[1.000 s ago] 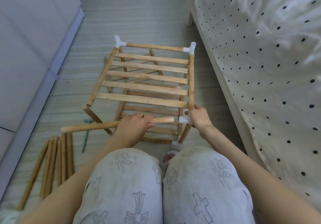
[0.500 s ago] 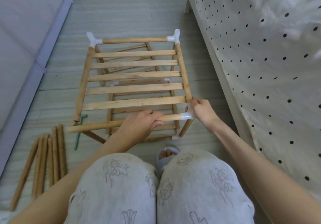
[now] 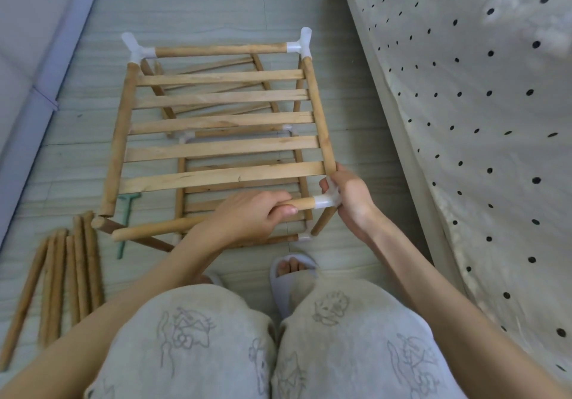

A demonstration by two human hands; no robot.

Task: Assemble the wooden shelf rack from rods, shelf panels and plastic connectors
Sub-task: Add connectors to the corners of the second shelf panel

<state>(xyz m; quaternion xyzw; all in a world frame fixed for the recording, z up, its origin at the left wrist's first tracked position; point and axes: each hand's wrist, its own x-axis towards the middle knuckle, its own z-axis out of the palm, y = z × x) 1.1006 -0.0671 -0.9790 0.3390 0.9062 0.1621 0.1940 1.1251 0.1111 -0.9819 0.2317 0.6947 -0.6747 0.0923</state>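
The half-built wooden rack (image 3: 223, 148) stands on the floor in front of my knees, its slatted top shelf facing up. White plastic connectors cap its far corners (image 3: 136, 47) (image 3: 301, 44). My left hand (image 3: 247, 216) grips a loose wooden rod (image 3: 161, 228) that lies across the rack's near side. The rod's right end sits in a white connector (image 3: 325, 202) at the near right corner. My right hand (image 3: 349, 197) holds that connector. The rod's left end is free, beside the bare near left corner post (image 3: 102, 222).
Several spare rods (image 3: 62, 278) lie on the floor at my left. A green tool (image 3: 127, 219) lies under the rack's left corner. A bed with a dotted cover (image 3: 479, 120) runs along the right; a grey cabinet (image 3: 28, 58) is on the left. My slippered foot (image 3: 294, 271) is near the rack.
The rod's right end has gone into the near right connector. My view has shifted closer and more over the rack.
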